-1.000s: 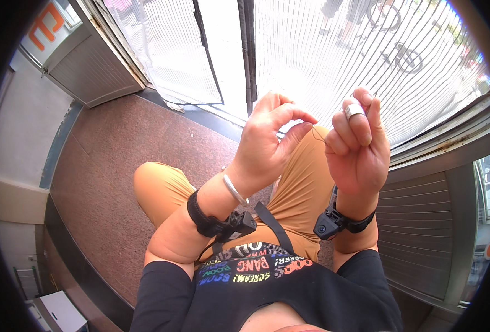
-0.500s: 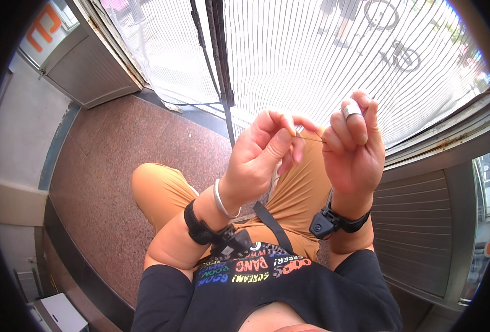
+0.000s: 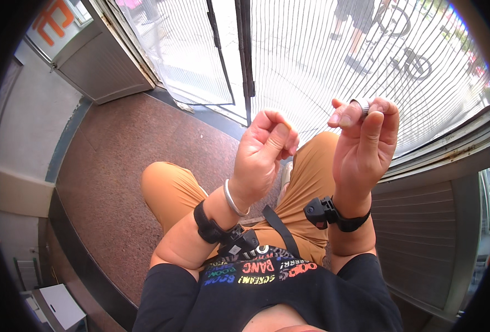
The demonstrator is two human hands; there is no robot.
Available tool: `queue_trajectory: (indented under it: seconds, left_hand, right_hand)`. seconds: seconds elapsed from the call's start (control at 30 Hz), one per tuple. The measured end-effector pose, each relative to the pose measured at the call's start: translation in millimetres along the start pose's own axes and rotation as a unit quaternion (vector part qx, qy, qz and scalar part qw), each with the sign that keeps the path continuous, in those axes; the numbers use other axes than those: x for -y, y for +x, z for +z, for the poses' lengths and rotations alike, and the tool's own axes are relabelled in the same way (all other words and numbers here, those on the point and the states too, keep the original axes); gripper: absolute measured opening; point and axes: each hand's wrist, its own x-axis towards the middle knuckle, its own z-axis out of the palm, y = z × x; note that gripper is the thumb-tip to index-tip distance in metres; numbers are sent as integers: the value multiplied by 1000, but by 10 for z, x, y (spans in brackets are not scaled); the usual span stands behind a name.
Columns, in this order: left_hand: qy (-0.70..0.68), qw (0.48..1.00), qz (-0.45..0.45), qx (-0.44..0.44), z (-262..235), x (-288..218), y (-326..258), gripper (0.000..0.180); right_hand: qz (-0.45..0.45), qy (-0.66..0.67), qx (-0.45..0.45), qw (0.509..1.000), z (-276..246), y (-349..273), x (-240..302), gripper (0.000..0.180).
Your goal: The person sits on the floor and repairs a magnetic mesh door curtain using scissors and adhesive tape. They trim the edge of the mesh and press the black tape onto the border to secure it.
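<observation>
Both my hands are raised above my lap, apart from each other. My left hand [image 3: 260, 160] has its thumb pressed to the curled index finger in a pinch; whatever lies between them is too small or too hidden to make out. A silver bangle [image 3: 235, 199] sits at that wrist. My right hand [image 3: 365, 149] is higher up and to the right, its thumb brought toward the bent index finger and its other fingers curled. A wide, ribbed silver ring [image 3: 362, 107] is on one of its fingers. No thread or needle shows clearly between the hands.
Before me hangs a striped, see-through door curtain [image 3: 289, 72] with dark edge strips. Beyond it are a person's legs [image 3: 358, 47] and a bicycle [image 3: 394, 21]. A grey door [image 3: 104, 61] stands at the left. My tan-trousered knees [image 3: 167, 185] are over the reddish speckled floor [image 3: 107, 182].
My hands have drawn apart, the right one moving right and turning. The thin dark strand between them no longer shows. The view has shifted slightly, and the person outside shows more.
</observation>
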Motion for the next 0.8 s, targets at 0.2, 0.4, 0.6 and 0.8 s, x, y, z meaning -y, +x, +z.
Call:
queue_trajectory:
  seconds: [0.2,0.4,0.6,0.8]
  left_hand:
    - [18,992,65,-104,-134,-109,105,5]
    - [62,986,84,-133,-304,-156,76,4]
    - [91,990,21,-109,-601,-216,51,4]
    - [234,953,62,-179,-998,-338,305,12]
  right_hand:
    - [43,67,-149,986,73,268,-376,10]
    - [96,182,-125,971,182,361,-598,9]
    - [190,228,-85,951,180,281,-671,7]
    - [272,249,-22,929,370,-152,-308,7]
